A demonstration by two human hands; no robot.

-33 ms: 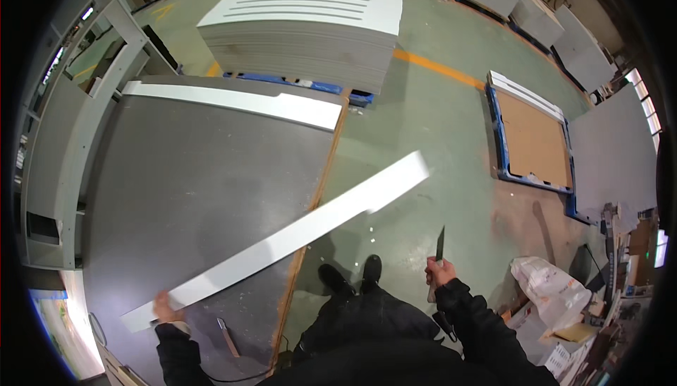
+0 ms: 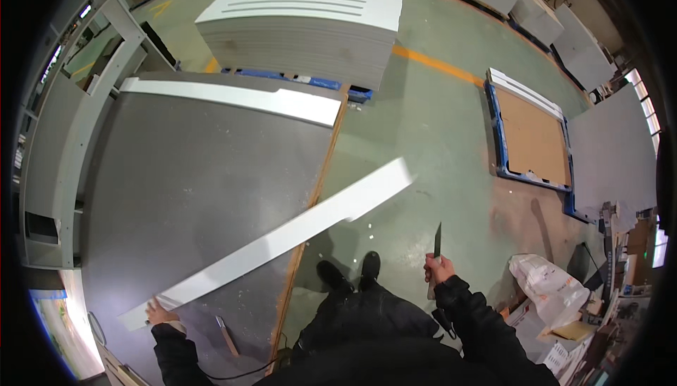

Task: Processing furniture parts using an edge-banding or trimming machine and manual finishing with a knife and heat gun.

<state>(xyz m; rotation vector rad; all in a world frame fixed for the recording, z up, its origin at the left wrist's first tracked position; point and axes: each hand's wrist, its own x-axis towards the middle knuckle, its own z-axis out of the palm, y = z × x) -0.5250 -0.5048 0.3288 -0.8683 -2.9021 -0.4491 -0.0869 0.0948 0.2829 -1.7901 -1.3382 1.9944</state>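
A long white board (image 2: 275, 241) with a notch in one edge lies slantwise across the grey worktable (image 2: 190, 195), its wider far end jutting past the table's right edge over the floor. My left hand (image 2: 162, 312) rests on the board's narrow near end, fingers spread. In my right hand (image 2: 440, 270), held off to the right of the table, is a knife (image 2: 437, 241) with its dark, pointed blade upward. Beside my left forearm a slim tool with a brown handle (image 2: 228, 338) lies on the table. A second notched white board (image 2: 233, 94) lies along the table's far edge.
Behind the table stands a tall stack of white panels (image 2: 300, 44) on a blue pallet. Rightward are a low pallet with a brown sheet (image 2: 529, 132) and a white plastic bag (image 2: 550, 284). A grey-white frame (image 2: 67, 174) borders the table's left. Small scraps dot the floor.
The slanted board has swung and shifted a little, its far end moving left and down. My left hand has slid slightly left, its fingers spreading. The knife stays in my right hand.
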